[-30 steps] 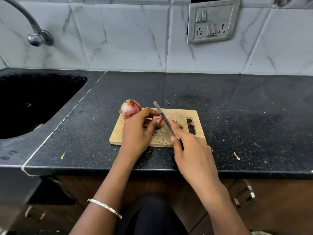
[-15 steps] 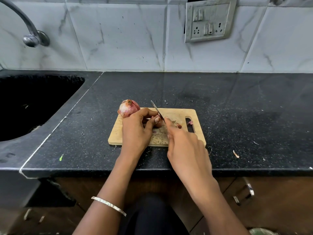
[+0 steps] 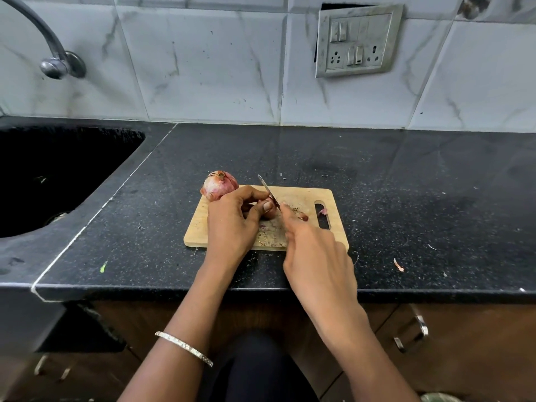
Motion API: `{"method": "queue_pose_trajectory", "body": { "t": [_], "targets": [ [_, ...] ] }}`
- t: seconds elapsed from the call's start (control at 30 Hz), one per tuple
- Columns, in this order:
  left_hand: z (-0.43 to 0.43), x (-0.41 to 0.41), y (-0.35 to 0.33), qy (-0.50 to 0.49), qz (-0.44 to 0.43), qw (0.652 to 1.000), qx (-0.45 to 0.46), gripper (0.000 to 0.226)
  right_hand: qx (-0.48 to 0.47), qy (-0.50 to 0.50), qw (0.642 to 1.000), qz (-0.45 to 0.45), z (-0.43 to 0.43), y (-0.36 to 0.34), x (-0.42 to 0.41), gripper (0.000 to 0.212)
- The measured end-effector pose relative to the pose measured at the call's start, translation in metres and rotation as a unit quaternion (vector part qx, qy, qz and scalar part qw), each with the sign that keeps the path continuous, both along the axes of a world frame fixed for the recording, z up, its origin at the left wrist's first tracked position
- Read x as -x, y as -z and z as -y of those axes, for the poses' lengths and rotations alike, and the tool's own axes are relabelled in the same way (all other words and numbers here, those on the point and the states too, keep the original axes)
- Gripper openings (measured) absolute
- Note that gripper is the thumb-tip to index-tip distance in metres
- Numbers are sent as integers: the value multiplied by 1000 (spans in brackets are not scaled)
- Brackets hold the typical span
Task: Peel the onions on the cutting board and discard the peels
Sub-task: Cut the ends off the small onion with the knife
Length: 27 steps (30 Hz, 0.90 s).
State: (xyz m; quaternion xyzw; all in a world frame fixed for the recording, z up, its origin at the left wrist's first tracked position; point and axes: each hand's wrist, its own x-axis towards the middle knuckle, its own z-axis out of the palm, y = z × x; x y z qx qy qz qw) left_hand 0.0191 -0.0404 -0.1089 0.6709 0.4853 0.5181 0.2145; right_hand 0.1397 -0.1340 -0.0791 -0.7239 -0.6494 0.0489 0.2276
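A wooden cutting board [image 3: 338, 224] lies on the black counter. At its far left corner sits a whole red onion [image 3: 219, 185] with its skin on. My left hand [image 3: 232, 224] grips a smaller onion [image 3: 269, 212] in the middle of the board, mostly hidden by the fingers. My right hand [image 3: 316, 253] holds a knife [image 3: 268, 190], forefinger along the blade's back, and the blade rests against the small onion's right side. A cut-off onion end [image 3: 303, 216] and a peel scrap [image 3: 322, 211] lie just to the right.
A dark sink [image 3: 58, 175] is set into the counter on the left, with a tap [image 3: 55, 63] above it. A peel scrap [image 3: 398, 265] lies on the counter right of the board. A socket plate [image 3: 358, 39] hangs on the tiled wall. Cabinet handles [image 3: 412, 335] sit below the counter edge.
My right hand has slid forward and left with the knife, bringing the blade down against the small onion. A cut piece now lies to the right of the blade. The left hand keeps its grip.
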Motion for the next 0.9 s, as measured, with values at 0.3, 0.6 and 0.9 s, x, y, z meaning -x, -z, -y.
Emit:
{"method": "queue_pose_trajectory", "body": {
  "t": [0.3,0.6,0.9],
  "targets": [
    [-1,4,2,7,9,1000,5,13,-11,-1,1000,-12,-27,-2,7,59],
    [0,4,-1,3,19,1000,23,13,7,7,1000,5,5,-1,-2,65],
    [1,8,0,2,15,1000,21,15,7,10,1000,-8,-17,-1,-11,54]
  ]
}}
